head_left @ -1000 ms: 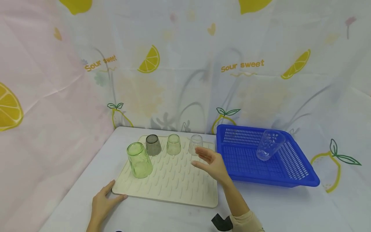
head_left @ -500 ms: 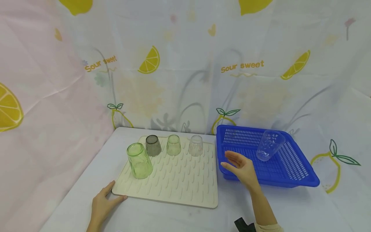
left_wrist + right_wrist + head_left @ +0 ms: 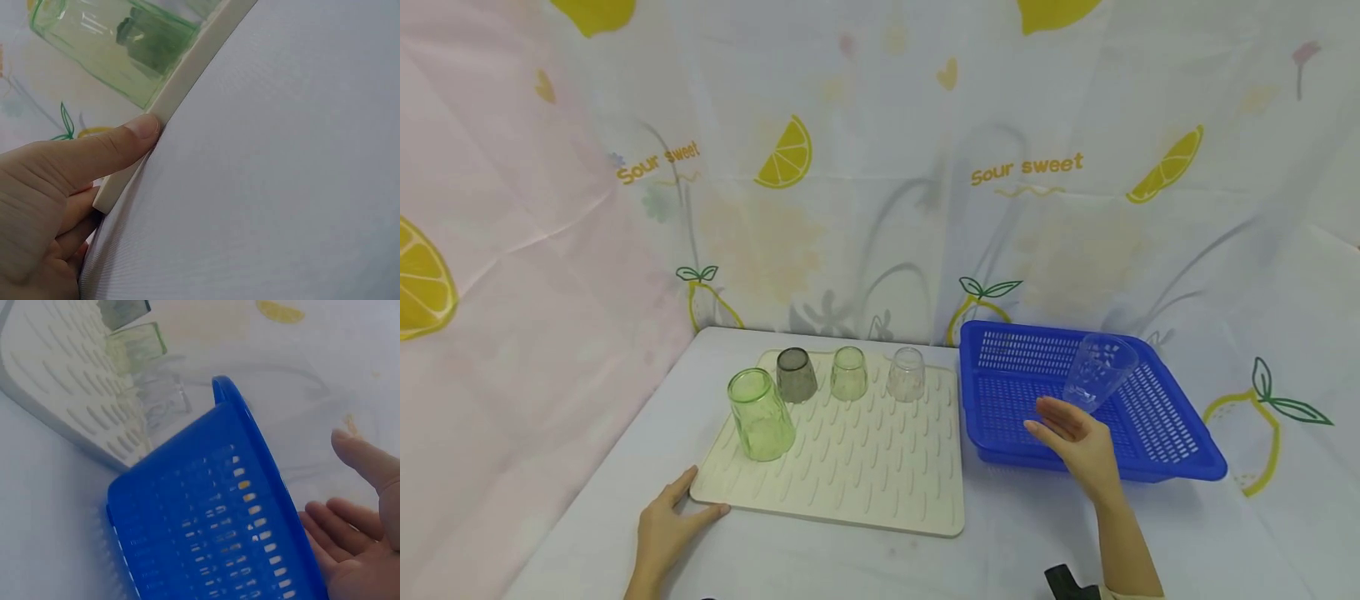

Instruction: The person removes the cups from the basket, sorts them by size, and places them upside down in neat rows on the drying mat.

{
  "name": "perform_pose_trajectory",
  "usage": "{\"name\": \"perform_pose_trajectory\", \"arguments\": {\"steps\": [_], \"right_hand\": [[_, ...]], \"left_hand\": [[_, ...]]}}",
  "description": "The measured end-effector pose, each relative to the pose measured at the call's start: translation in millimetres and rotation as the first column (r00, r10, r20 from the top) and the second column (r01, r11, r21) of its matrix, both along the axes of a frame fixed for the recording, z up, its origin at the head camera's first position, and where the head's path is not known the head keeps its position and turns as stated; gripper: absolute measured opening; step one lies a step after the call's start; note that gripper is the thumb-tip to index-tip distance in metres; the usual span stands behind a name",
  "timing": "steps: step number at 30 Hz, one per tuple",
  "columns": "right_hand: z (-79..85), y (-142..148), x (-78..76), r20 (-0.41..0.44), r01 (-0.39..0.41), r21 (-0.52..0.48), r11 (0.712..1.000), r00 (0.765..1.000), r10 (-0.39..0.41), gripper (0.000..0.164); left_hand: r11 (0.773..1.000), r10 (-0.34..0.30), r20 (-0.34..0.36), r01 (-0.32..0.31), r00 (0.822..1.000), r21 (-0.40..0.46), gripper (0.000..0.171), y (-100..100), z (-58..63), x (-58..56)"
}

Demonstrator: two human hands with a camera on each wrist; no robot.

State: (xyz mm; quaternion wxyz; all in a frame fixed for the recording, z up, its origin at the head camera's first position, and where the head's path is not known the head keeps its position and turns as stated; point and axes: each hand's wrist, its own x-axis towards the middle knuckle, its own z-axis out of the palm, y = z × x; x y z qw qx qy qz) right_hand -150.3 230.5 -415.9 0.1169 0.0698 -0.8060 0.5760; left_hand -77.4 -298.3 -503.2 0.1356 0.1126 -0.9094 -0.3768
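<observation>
A cream drying mat (image 3: pixel 865 475) lies on the table. My left hand (image 3: pixel 664 529) holds its near left corner, thumb (image 3: pixel 145 128) on the front edge and fingers at the left side. Upside down on the mat stand a tall green glass (image 3: pixel 763 425), a small grey glass (image 3: pixel 797 382), a small pale green glass (image 3: pixel 849 382) and a small clear glass (image 3: pixel 907 382). My right hand (image 3: pixel 1084 446) is over the near side of a blue basket (image 3: pixel 1172 467), fingers spread and holding nothing. Just beyond its fingertips, a tall clear glass (image 3: pixel 1103 367) leans inside the basket.
The white-covered table (image 3: pixel 820 567) extends in front of the mat and basket. A lemon-print curtain (image 3: pixel 865 233) hangs close behind them and along the left. The basket's left wall stands right beside the mat's right edge.
My right hand has moved from beside the small clear glass on the mat rightward to over the basket, near the tall clear glass. My left hand has stayed at the mat's corner.
</observation>
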Motion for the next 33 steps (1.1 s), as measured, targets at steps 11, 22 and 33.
{"name": "perform_pose_trajectory", "arguments": {"steps": [11, 22, 33], "right_hand": [[3.6, 38.7, 2.1, -0.056, 0.171, 0.099, 0.980, 0.985, -0.166, 0.050], [15.4, 66.4, -16.5, 0.020, 0.389, 0.166, 0.906, 0.917, -0.397, 0.075], [23.0, 85.1, -43.6, 0.164, 0.351, 0.209, 0.913, 0.908, -0.386, 0.093]], "left_hand": [[1.000, 0.004, -0.017, -0.004, 1.000, -0.006, 0.085, 0.8, -0.6, 0.8], [1.000, 0.006, -0.068, -0.007, 0.998, -0.011, 0.083, 3.1, -0.9, 0.0], [1.000, -0.002, -0.049, 0.001, 0.999, -0.020, 0.083, 2.1, -0.8, 0.1]]}}
